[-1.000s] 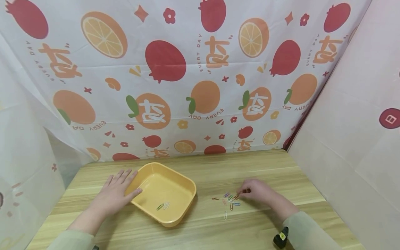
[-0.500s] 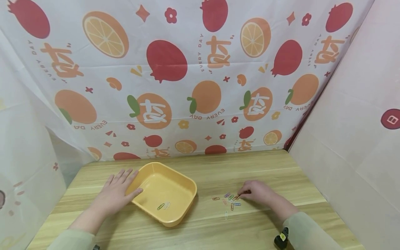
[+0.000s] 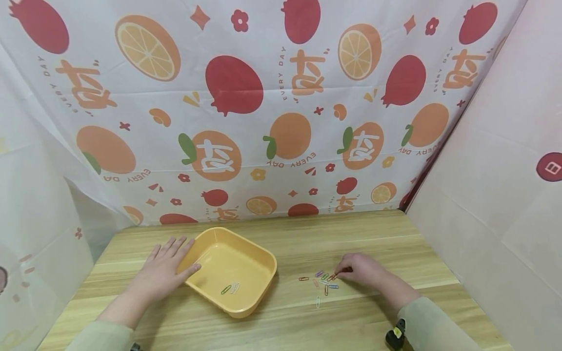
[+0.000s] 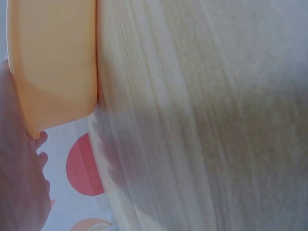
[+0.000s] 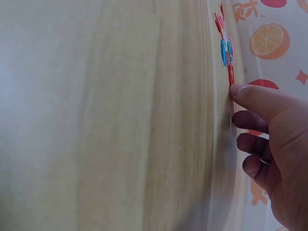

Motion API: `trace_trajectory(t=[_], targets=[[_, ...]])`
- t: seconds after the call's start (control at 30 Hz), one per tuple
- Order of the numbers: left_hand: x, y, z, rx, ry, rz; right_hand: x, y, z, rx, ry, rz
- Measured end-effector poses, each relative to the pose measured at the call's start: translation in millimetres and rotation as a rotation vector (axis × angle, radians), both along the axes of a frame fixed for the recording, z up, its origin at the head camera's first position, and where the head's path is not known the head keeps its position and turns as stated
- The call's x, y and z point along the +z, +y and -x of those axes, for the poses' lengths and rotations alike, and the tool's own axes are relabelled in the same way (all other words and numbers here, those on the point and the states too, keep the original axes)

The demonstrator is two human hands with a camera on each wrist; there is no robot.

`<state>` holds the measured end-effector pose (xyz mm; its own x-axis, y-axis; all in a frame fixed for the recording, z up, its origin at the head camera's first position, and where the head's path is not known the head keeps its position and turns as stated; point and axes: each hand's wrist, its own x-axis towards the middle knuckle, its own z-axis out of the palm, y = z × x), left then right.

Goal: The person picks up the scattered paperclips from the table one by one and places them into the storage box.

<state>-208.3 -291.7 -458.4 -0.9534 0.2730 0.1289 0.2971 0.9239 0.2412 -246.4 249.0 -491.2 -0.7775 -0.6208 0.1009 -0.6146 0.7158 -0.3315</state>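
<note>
My left hand (image 3: 163,273) rests with spread, straight fingers on the left rim of a yellow plastic tray (image 3: 221,265). Inside the tray lie a green paper clip (image 3: 226,289) and some white paper clips (image 3: 234,287). To the tray's right, my right hand (image 3: 362,269) is low on the table at the edge of a small group of coloured paper clips. Its thumb and index finger pinch the end of a red paper clip (image 5: 231,74), while the other fingers curl loosely. The index fingertip is mostly hidden behind the thumb in the right wrist view.
Around the right fingertips lie blue (image 3: 333,286), green, purple and pink clips. A red clip (image 3: 304,279) and a white clip (image 3: 318,302) lie slightly apart on the wooden table (image 3: 377,326). Fruit-printed cloth (image 3: 272,87) hangs behind; pale cloth walls flank both sides.
Almost nothing differs. The head view has shifted very slightly; the right fingers stay at the red paper clip and the left hand stays on the tray.
</note>
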Motion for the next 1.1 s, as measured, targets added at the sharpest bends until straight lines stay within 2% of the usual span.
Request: trace_trajectory(t=[0.63, 1.1], targets=[[-1.9, 0.5, -1.5, 0.004, 0.005, 0.003, -7.1, 4.3, 3.0, 0.009, -0.023, 0.028], [-3.2, 0.1, -1.7, 0.008, 0.005, -0.001, -10.8, 9.2, 1.4, 0.055, 0.022, 0.032]])
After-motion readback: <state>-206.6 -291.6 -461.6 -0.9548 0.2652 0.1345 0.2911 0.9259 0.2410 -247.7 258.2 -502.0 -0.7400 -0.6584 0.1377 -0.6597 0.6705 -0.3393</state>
